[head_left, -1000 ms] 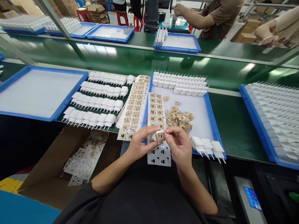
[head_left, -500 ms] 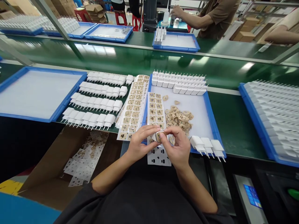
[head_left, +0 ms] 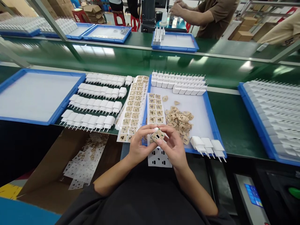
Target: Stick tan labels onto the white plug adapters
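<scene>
Between my hands is a white plug charger, its port face turned up and covered by a tan sticker (head_left: 157,135) with dark cut-outs. My left hand (head_left: 138,146) pinches it from the left, and the fingers and thumb of my right hand (head_left: 173,147) close on its right side. The charger's prongs are hidden. Beneath my hands lies a sheet of tan stickers (head_left: 156,107), its lower part bare of tan pieces. Just beyond my right hand is a heap of tan peeled pieces (head_left: 179,120). Three white chargers (head_left: 208,146) rest at the tray's near right corner.
Rows of white chargers (head_left: 93,105) lie left of a stack of sticker sheets (head_left: 133,106). A blue tray (head_left: 212,120) holds more chargers along its back. Another blue tray (head_left: 42,97) is far left; a charger-filled tray (head_left: 257,122) is right. A cardboard box (head_left: 47,175) stands below. A co-worker (head_left: 215,15) works opposite.
The charger has been tilted so its stickered face shows more fully. My right fingers have shifted from pinching at its edge to round its far and right sides.
</scene>
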Demonstrator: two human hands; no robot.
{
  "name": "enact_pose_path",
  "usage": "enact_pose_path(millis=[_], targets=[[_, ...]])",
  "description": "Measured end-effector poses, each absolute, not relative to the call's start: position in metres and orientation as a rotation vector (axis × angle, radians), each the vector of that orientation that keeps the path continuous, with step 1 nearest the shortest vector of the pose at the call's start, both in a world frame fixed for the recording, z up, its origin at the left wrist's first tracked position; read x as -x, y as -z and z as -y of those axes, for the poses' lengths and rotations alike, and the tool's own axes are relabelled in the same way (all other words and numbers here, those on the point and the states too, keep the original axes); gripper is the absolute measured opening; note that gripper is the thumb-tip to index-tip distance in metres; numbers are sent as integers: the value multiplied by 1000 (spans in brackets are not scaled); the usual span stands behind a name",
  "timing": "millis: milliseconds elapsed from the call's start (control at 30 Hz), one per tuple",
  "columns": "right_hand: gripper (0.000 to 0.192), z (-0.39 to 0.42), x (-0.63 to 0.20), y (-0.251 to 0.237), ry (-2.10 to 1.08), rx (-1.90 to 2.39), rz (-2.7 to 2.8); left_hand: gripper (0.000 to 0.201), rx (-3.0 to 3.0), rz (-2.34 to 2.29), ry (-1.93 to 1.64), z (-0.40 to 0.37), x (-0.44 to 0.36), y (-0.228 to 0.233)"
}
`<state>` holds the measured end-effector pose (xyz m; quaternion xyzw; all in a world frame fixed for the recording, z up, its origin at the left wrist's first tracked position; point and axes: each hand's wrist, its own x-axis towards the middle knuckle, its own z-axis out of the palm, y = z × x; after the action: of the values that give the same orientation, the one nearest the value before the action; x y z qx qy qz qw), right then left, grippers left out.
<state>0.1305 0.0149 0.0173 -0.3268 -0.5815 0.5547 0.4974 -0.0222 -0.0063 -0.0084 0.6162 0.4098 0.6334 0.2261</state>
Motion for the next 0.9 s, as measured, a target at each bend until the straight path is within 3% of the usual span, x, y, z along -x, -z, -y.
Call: enact_pose_path(millis=[367,733,900], targets=[[10,-11,-115,-14,-1374,785,1188,44,-2116,-1231,-1860,3,18,6],[3,-11,-114,-12,-1385,757,1132,49,-2145,-1139,-1870,2,20,11],[11,-19,-129,-15,-1488,712,1255,48,-2062,-1137,-1838,4,22,10]])
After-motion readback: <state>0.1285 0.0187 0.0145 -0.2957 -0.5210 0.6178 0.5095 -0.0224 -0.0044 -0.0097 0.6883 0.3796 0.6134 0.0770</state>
